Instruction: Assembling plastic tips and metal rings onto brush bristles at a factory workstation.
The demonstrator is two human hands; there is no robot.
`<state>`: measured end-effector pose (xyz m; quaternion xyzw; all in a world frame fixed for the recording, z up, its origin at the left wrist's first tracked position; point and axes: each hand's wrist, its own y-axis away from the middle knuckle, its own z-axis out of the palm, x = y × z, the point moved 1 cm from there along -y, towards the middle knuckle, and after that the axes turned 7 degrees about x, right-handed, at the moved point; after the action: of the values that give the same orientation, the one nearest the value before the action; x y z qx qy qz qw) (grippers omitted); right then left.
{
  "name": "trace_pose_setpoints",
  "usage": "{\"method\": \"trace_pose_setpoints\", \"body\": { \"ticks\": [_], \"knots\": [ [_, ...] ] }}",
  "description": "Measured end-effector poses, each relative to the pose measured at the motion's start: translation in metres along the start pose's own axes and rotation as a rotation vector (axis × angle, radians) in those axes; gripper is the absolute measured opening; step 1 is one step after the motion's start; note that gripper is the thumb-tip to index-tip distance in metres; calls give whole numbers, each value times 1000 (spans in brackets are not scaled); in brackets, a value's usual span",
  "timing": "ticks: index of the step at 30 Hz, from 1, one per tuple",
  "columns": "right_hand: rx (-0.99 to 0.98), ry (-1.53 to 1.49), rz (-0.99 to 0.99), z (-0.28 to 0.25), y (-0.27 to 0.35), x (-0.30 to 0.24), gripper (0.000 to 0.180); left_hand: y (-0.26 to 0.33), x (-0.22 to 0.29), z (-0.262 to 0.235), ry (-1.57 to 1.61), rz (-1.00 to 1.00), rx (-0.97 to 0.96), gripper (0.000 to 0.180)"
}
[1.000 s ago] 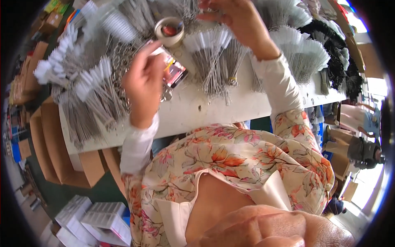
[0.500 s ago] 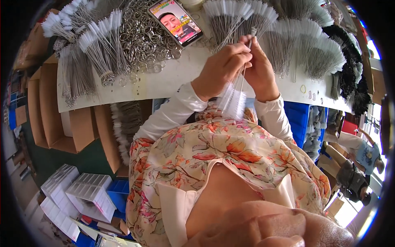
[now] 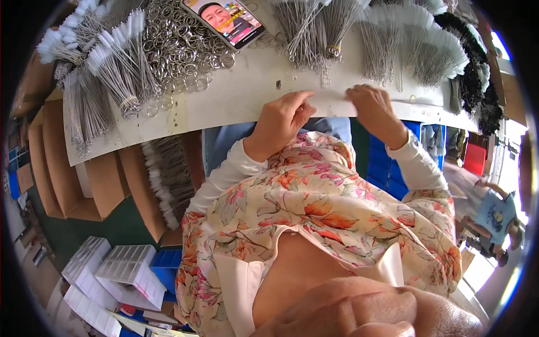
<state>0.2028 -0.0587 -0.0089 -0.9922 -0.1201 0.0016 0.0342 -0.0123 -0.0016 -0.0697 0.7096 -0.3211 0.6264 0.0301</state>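
Note:
My left hand (image 3: 282,122) is over the near edge of the white table (image 3: 224,106). Its fingers are bent, thumb and index tips stand slightly apart, and nothing shows between them. To its right, my right hand (image 3: 377,111) hovers over the same edge. Motion smears its fingertips, so whether they hold anything is unclear. Beyond both hands lie bundles of wire-handled brushes (image 3: 332,33), their looped wire ends pointing toward me. Farther right is another spread of brushes (image 3: 435,62) with pale bristles.
A pile of metal rings (image 3: 179,48) lies left of a phone (image 3: 224,22). More brush bundles (image 3: 120,73) cover the table's left end, black-bristled ones (image 3: 480,73) the right. Cardboard boxes (image 3: 73,163) and a blue crate (image 3: 387,168) stand below. Another person (image 3: 494,216) is at far right.
Half a second ago both hands were together on a white-bristled wire brush. They are now apart and nearer me, the right hand farther right, and that brush no longer shows between them.

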Motion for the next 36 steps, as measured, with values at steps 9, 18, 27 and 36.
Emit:
{"method": "trace_pose_setpoints", "body": {
  "ticks": [9,18,27,36],
  "knots": [
    [-609,-1453,392,-2,-31,-43,21,8,9,-24,-63,310,37,23],
    [-593,-1424,399,-17,-25,-19,19,-14,20,-25,-167,458,-85,30],
    [-56,118,-59,11,-11,-16,6,-85,-6,-88,-708,593,31,29],
    [33,-128,115,20,-2,-12,5,-106,-5,-127,-953,413,443,30]
  ]
}}
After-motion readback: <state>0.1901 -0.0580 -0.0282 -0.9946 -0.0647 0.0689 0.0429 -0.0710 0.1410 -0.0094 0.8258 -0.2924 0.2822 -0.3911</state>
